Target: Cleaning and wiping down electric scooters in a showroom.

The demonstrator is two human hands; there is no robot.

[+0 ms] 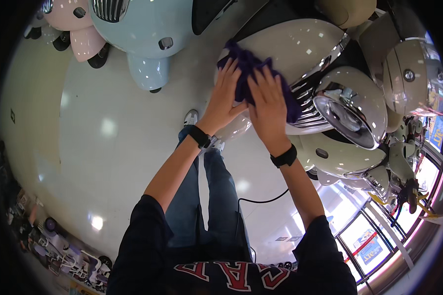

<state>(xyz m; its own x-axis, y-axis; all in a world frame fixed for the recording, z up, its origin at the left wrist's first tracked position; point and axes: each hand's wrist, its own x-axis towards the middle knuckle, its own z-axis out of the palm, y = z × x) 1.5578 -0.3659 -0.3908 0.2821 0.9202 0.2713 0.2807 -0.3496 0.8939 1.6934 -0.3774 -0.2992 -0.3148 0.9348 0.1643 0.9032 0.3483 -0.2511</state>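
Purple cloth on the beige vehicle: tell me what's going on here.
A person has both hands on a purple cloth, the left hand and the right hand side by side with fingers extended over it. The cloth lies bunched against the front of the beige vehicle, by its chrome grille. A blue vehicle stands to the left. A single still can't show whether the cloth is moving.

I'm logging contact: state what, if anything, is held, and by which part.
A crumpled purple cloth, pressed under the left hand at its left side and the right hand nearer its middle; no closed grip shows.
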